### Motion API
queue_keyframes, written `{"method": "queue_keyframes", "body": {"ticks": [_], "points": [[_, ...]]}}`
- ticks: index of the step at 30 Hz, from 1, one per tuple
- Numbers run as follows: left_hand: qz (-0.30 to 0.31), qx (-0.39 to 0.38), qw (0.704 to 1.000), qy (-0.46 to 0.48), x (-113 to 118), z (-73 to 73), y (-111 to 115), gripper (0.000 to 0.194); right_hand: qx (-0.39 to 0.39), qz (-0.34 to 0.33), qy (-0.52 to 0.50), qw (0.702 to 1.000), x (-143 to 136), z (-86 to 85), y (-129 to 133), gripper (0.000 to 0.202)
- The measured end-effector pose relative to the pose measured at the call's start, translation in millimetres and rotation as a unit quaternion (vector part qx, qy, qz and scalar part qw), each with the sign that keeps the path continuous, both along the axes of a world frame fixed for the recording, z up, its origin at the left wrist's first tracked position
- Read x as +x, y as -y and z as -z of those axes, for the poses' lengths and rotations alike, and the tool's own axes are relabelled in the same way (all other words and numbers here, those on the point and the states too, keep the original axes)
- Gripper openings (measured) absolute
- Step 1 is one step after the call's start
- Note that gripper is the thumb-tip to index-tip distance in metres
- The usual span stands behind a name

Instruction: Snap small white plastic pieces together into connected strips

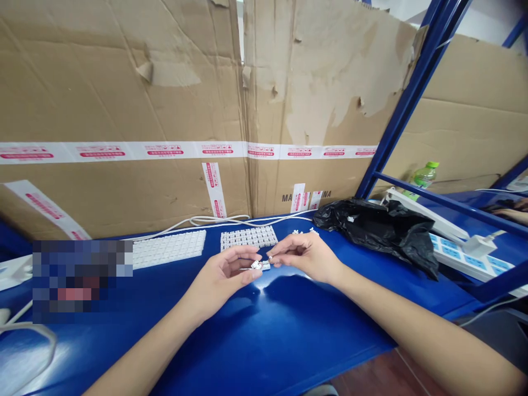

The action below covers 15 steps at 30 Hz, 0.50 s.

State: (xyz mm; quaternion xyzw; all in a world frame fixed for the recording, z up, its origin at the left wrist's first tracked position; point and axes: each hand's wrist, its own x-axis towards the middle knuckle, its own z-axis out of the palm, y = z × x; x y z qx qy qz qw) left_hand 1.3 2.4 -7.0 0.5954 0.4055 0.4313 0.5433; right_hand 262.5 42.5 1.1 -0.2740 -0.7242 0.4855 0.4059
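Over the blue table (264, 335), my left hand (223, 278) is closed, its thumb and fingers pinching a small white plastic part (256, 265). Close against it, my right hand (313, 257) is closed too, with a tiny white piece (270, 259) between thumb and forefinger. The two white pieces almost meet, and I cannot tell whether they touch. Just behind my hands lies a block of many small white parts in rows (247, 237). A few loose white pieces (314, 231) lie behind my right hand.
A longer block of white parts (169, 247) lies to the left. White cables (223, 221) run along the cardboard wall (124, 110). At the right are a black plastic bag (379, 231), a blue frame post (406, 104), a power strip (466, 258) and a green-capped bottle (424, 177).
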Motion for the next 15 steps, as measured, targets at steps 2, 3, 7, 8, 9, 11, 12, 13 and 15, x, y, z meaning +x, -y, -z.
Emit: {"method": "queue_keyframes", "body": {"ticks": [2,3,7,8,9,11,12,13,15], "points": [[0.012,-0.010,1.000,0.007,1,1.9,0,0.051,0.004,0.000,-0.009,1.000,-2,-0.8,4,0.021],[0.018,-0.013,1.000,0.011,1,2.9,0,0.051,0.011,0.002,-0.009,1.000,-3,-1.3,6,0.020],[0.019,-0.023,0.999,0.022,1,6.2,-1,0.054,0.050,0.023,0.018,0.998,-3,-3.6,8,0.020],[0.017,-0.027,0.999,0.023,1,6.9,-1,0.055,0.055,0.029,0.024,0.998,-3,-3.8,9,0.020],[0.017,-0.029,0.999,0.025,1,7.7,-1,0.056,0.059,0.035,0.030,0.997,-4,-3.7,9,0.019],[0.020,-0.031,0.999,0.033,2,9.3,-1,0.057,0.078,0.049,0.039,0.995,-5,-2.5,11,0.018],[0.024,-0.032,0.998,0.038,3,10.1,-1,0.057,0.095,0.056,0.043,0.993,-5,-1.5,11,0.017],[0.027,-0.032,0.998,0.042,4,10.9,-1,0.057,0.114,0.062,0.046,0.991,-6,-0.5,12,0.016],[0.032,-0.034,0.998,0.045,5,12.1,-1,0.057,0.157,0.061,0.047,0.985,-8,1.2,14,0.016]]}}
